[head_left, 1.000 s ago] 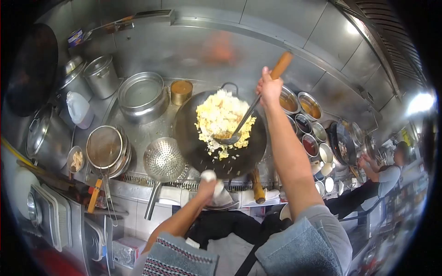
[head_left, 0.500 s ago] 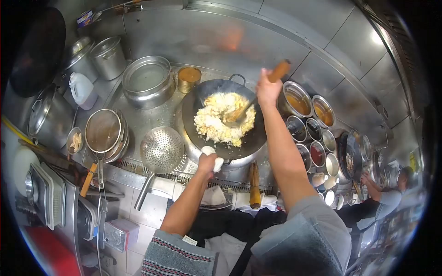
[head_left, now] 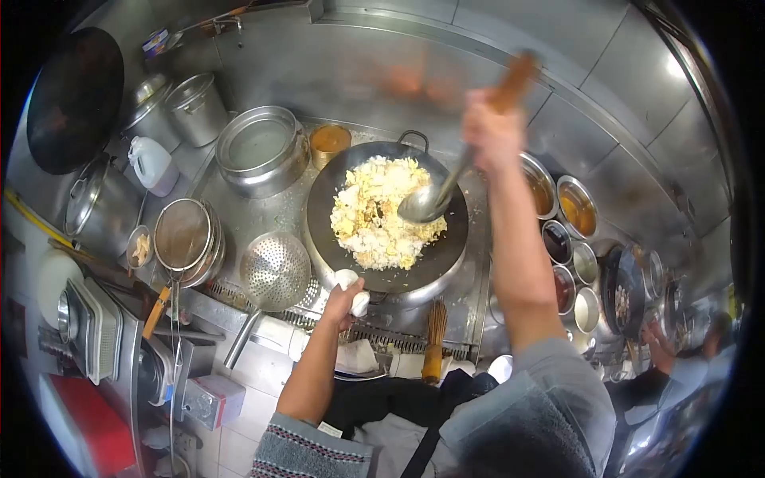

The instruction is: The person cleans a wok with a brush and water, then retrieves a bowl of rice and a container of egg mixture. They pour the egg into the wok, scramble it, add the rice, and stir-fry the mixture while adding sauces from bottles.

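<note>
Rice mixed with yellow egg (head_left: 382, 231) lies heaped in a black wok (head_left: 327, 179) on the burner. My right hand (head_left: 494, 131) is wrapped round the wooden handle of a wok ladle (head_left: 425, 204) and is slightly blurred. The ladle's metal bowl is over the right part of the rice; whether it touches cannot be told. My left hand (head_left: 344, 304) is closed round a white cloth (head_left: 347, 279) at the wok's near rim. The wok handle under the cloth is mostly hidden.
A perforated strainer (head_left: 275, 271) rests left of the wok, and a bamboo brush (head_left: 434, 342) stands at the near edge. Behind are a large pot (head_left: 259, 151) and a tin of orange sauce (head_left: 329, 139). Sauce containers (head_left: 578, 209) line the right, where another person (head_left: 677, 366) stands.
My right hand has raised the ladle up and to the right, so its bowl now shows above the rice. My left hand stays on the cloth at the rim.
</note>
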A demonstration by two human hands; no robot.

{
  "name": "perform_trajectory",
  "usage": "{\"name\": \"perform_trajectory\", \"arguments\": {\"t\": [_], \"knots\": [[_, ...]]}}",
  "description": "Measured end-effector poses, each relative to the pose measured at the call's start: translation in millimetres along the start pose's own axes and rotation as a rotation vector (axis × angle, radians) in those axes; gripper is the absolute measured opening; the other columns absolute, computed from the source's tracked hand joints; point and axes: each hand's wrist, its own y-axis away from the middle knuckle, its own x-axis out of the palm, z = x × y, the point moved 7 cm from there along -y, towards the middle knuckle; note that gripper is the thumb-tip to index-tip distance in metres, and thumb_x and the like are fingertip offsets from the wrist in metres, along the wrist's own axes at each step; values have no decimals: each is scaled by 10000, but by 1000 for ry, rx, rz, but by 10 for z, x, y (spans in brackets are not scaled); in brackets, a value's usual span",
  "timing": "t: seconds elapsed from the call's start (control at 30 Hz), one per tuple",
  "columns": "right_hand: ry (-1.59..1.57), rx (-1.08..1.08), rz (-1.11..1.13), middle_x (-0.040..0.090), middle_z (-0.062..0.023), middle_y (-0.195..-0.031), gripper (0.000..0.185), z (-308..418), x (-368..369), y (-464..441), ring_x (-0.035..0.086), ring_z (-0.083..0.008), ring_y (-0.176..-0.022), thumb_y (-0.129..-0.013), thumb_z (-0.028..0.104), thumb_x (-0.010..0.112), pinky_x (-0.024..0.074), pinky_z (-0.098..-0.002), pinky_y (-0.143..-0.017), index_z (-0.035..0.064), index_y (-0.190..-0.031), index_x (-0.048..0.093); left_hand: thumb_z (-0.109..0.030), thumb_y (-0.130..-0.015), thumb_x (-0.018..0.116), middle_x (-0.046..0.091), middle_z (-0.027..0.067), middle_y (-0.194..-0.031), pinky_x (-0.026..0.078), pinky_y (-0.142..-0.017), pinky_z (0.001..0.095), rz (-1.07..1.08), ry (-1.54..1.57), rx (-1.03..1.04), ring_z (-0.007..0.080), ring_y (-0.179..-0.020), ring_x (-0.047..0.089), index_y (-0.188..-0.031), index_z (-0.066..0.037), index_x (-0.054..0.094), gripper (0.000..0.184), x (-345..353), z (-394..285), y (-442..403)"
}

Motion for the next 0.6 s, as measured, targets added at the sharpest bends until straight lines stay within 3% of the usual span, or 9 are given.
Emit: {"name": "perform_trajectory", "arguments": {"t": [0.07,0.13,0.17,0.3,0.33,0.4,0.47,0.53,0.6], "knots": [[-361,-284,187,393,52,-522,232,194,-259,216,365,-78,-401,-925,132,599,325,-262,-393,98,-745,457,-60,-818,607,600,85,-732,445,-425,337,79,45,-138,205,-521,575,-885,-21,567,88,-9,113,-58],[-302,-61,-319,366,48,-495,288,-1079,-150,252,341,-82,-377,-937,154,587,316,-267,-384,111,-714,411,-64,-809,614,611,96,-718,445,-406,357,48,-27,-131,224,-504,580,-847,-7,583,75,-131,284,-381],[-406,-15,-125,346,47,-482,301,-972,6,177,336,-85,-372,-947,190,581,317,-270,-383,111,-710,413,-67,-802,613,617,111,-715,456,-414,369,52,-94,-146,234,-530,602,-843,23,593,101,-139,260,-389],[-266,65,30,370,22,-494,274,-145,217,-60,355,-92,-384,-929,187,598,332,-277,-389,103,-725,437,-69,-786,601,633,164,-731,476,-432,394,-18,-188,-96,257,-552,624,-874,73,603,167,-143,212,-377],[-259,60,40,370,22,-494,274,-156,296,87,355,-92,-384,-929,187,598,332,-277,-389,103,-725,437,-73,-786,601,636,181,-741,488,-443,398,-57,-240,-69,268,-564,633,-899,79,610,189,-142,159,-344],[-396,-252,-95,381,17,-499,231,-285,373,457,382,-103,-396,-920,169,603,358,-276,-397,102,-744,469,-86,-783,605,638,186,-763,489,-443,401,28,-208,-79,276,-572,634,-913,85,610,215,-115,174,-340],[-392,-65,-107,408,23,-522,167,-1047,589,440,428,-111,-417,-901,141,629,388,-273,-402,102,-807,496,-111,-786,618,625,166,-714,496,-422,390,-1,-207,-36,265,-515,612,-822,82,607,197,-36,61,-213],[-62,9,-90,404,46,-529,205,-533,669,172,403,-87,-422,-897,186,655,355,-245,-406,102,-810,490,-103,-799,603,631,161,-713,489,-414,383,-48,-348,28,260,-512,616,-833,84,608,191,-116,73,-297],[-203,-18,-85,401,52,-527,259,-107,664,145,336,-62,-431,-902,220,665,280,-229,-408,110,-772,469,-97,-808,591,630,153,-705,482,-412,379,-18,-311,4,255,-514,619,-852,74,606,177,-101,99,-464]]}}
